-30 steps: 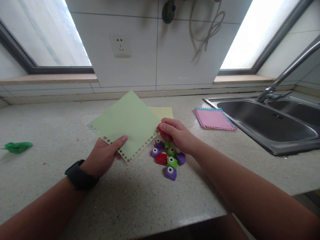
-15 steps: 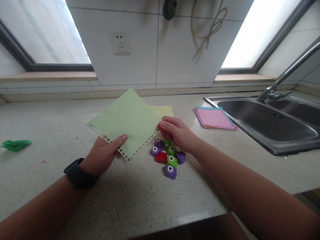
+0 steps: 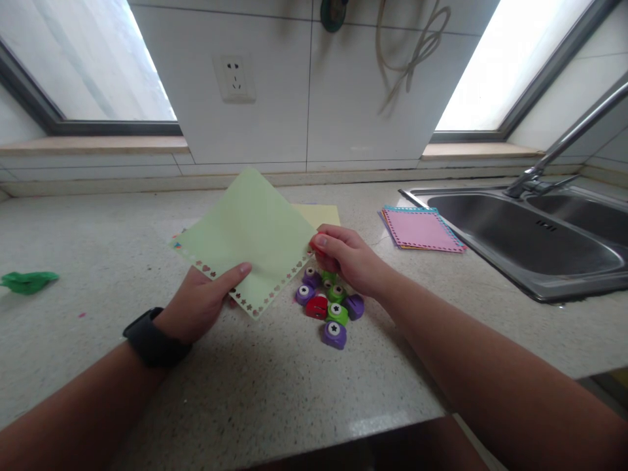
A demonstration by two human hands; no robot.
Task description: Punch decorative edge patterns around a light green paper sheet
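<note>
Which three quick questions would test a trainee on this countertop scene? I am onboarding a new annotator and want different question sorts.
1. True or false: the left hand holds the green sheet by its punched lower edge.
2. What does the right hand pinch at the sheet's right corner?
A. a red punch
B. a pencil
C. scissors
3. Fill in: the stack of pink paper lies beside the ____.

Key:
1. True.
2. A; the red punch is mostly hidden by the fingers, above the loose punches.
3. Sink.
</note>
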